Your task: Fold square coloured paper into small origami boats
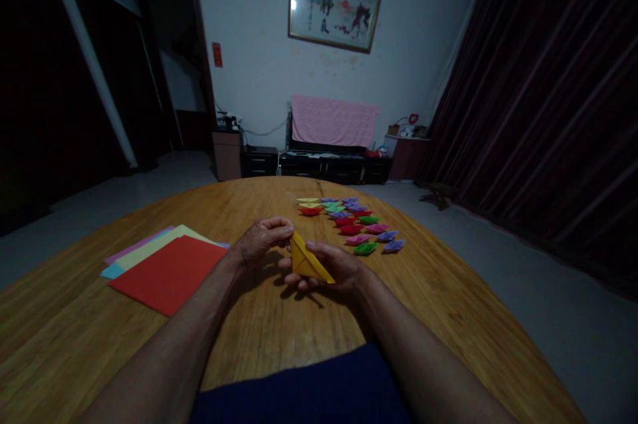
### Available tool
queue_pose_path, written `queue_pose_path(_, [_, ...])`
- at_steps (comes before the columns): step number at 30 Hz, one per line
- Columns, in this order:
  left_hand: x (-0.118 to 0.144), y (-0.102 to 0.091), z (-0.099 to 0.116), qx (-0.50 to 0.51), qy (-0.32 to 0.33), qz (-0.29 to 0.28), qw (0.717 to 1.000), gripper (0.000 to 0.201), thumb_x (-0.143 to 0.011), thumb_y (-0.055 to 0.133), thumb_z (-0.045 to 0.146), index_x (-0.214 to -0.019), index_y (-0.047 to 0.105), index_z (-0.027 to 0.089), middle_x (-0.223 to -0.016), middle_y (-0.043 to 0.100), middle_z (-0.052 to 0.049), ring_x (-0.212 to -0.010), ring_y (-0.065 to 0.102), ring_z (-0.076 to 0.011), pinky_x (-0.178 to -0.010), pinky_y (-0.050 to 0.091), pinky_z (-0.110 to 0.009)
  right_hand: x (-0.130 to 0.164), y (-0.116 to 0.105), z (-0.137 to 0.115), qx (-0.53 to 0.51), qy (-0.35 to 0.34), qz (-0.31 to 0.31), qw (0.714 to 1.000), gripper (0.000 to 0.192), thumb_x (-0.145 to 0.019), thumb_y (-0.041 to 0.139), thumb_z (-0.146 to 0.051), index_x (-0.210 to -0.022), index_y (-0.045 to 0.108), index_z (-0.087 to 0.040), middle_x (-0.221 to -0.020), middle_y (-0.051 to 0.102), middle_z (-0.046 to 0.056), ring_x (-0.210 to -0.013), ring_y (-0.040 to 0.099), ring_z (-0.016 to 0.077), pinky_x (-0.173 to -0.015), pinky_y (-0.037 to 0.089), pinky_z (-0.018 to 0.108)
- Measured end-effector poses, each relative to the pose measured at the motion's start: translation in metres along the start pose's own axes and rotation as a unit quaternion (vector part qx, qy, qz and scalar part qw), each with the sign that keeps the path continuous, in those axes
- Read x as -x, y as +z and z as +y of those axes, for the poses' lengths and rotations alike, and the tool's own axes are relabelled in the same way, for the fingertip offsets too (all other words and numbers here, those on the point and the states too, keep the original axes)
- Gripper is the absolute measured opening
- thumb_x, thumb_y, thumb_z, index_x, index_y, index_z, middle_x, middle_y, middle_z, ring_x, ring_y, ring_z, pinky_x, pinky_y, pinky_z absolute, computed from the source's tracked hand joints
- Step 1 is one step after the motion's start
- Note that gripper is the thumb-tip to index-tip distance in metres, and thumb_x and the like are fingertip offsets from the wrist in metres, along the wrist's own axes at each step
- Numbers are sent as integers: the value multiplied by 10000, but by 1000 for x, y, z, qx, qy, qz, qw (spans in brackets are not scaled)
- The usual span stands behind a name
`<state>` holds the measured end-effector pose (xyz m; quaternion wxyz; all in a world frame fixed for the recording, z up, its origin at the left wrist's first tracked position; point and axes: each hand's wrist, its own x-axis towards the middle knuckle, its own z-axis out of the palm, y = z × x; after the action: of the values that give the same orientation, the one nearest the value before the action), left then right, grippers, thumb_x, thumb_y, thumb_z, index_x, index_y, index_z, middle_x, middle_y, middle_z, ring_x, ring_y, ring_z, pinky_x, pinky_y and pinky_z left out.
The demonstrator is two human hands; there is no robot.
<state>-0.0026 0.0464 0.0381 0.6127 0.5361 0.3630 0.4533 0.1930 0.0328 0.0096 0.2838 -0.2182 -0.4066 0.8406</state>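
Observation:
A folded piece of yellow paper, roughly triangular with creases across its face, is held up above the table between both hands. My left hand pinches its upper left corner between thumb and fingers. From the right, my right hand grips it with the thumb on top and the fingers beneath; part of those fingers is hidden behind the paper. Past my right hand, several small folded paper boats in red, green, purple, pink and yellow stand in rows.
On the left of the round wooden table lies a fanned stack of coloured paper sheets, red on top. Beyond the table's far edge stands a low black cabinet with a pink cloth above it. A dark curtain hangs at right.

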Motion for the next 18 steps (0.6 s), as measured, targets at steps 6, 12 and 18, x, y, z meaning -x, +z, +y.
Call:
queue_pose_path(6, [-4,-1,-1,-55,19,16,998,202,-703,742,354,-695,646,176,-643,529,5,-501,471,-88,-458,369,-214,-4,-1,4,55,-42,48,996,385,-882,557,-412,-1139,620,-131,-1074,709,132,-816,706,190,-653,546,271])
queue_pose_path(12, [-14,-2,1,-74,67,71,992,180,-639,764,310,-661,651,171,-614,569,-5,-522,477,-91,-498,382,-221,-10,1,3,106,-137,146,974,356,-810,654,-440,-1063,659,-190,-1096,691,88,-826,695,186,-677,536,276])
queue_pose_path(18, [-10,17,-6,-11,-8,30,999,274,-628,805,344,-715,624,158,-679,651,-45,-585,593,-123,-530,413,-222,-22,-1,3,205,-232,265,913,357,-740,739,-436,-1010,661,-216,-968,694,55,-861,663,188,-681,512,273])
